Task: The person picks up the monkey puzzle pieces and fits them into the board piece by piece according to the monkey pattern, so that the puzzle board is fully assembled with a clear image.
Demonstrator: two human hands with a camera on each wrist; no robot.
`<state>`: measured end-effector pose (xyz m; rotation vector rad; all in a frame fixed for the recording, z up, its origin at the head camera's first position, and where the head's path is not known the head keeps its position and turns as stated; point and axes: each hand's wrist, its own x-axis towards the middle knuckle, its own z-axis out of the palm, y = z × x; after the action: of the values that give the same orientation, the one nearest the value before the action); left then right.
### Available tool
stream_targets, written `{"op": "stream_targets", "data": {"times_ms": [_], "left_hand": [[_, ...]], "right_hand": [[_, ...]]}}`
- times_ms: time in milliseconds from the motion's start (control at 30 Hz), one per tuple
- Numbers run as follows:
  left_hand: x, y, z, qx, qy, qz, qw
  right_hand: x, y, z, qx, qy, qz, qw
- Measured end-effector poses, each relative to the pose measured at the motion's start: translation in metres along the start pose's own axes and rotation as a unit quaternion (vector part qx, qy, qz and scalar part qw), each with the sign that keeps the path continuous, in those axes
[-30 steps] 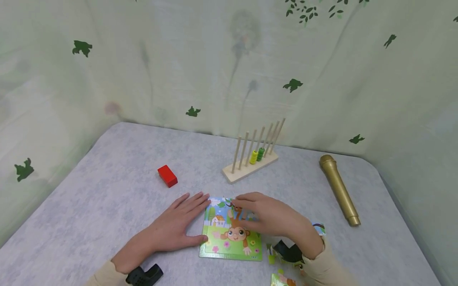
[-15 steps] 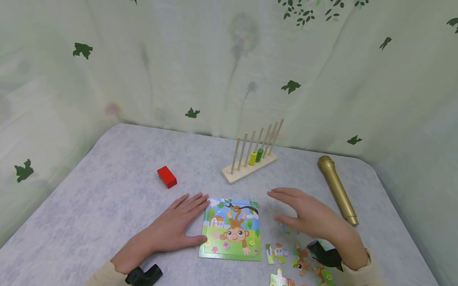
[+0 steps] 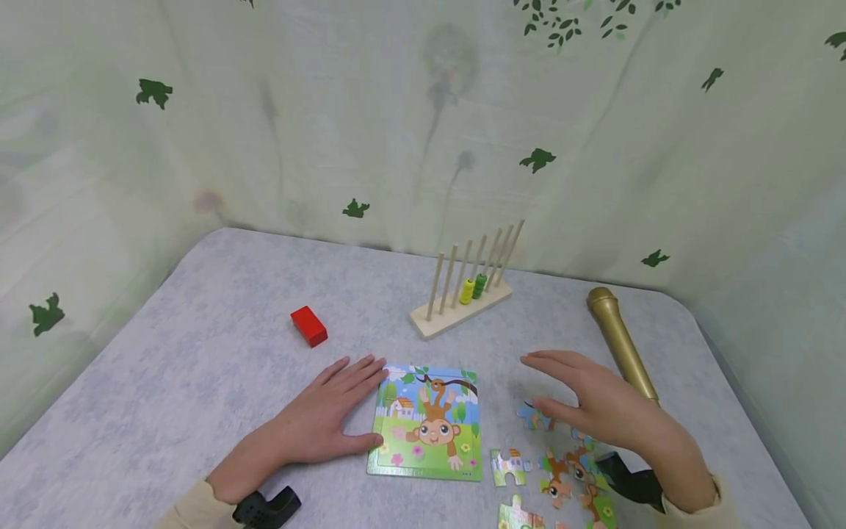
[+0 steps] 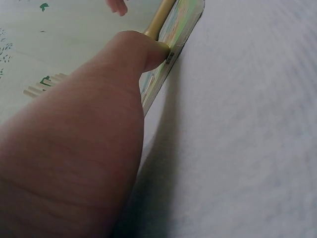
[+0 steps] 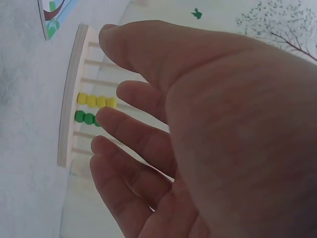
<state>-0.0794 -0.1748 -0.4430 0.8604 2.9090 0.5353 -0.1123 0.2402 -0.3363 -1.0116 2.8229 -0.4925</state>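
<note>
A square monkey picture puzzle board point(image 3: 432, 433) lies flat near the front of the table. My left hand point(image 3: 324, 420) rests at its left side with fingers straight and spread, thumb and fingertips at the board's edge. In the left wrist view the thumb point(image 4: 157, 53) reaches that edge. To the right, my right hand point(image 3: 604, 400) hovers above loose jigsaw pieces, fingers relaxed and nothing between them. One blue piece point(image 3: 534, 416) shows below its thumb; a piece with a house point(image 3: 507, 467) and several brown-and-green pieces point(image 3: 557, 485) lie nearer. The right wrist partly covers some pieces.
Behind the board stands a wooden peg rack point(image 3: 456, 316) with yellow beads point(image 3: 467, 292) and green beads point(image 3: 479, 286). A red block point(image 3: 308, 326) lies at back left, a gold microphone point(image 3: 617, 334) at right. A printed curtain point(image 3: 297, 132) hangs around the table.
My right hand has moved from over the board to the right, uncovering the monkey picture and now hovering by the loose pieces. The left hand has stayed at the board's edge.
</note>
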Motion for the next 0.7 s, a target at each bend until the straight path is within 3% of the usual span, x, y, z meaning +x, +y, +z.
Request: {"op": "stream_targets", "data": {"times_ms": [267, 700], "left_hand": [[0.000, -0.001, 0.001, -0.002, 0.007, 0.004, 1.0000], [0.000, 0.000, -0.002, -0.005, 0.005, 0.004, 1.0000]], "right_hand": [[-0.005, 0.006, 0.003, -0.009, 0.001, -0.002, 1.0000], [-0.001, 0.021, 0.004, 0.016, -0.047, 0.001, 0.9988]]}}
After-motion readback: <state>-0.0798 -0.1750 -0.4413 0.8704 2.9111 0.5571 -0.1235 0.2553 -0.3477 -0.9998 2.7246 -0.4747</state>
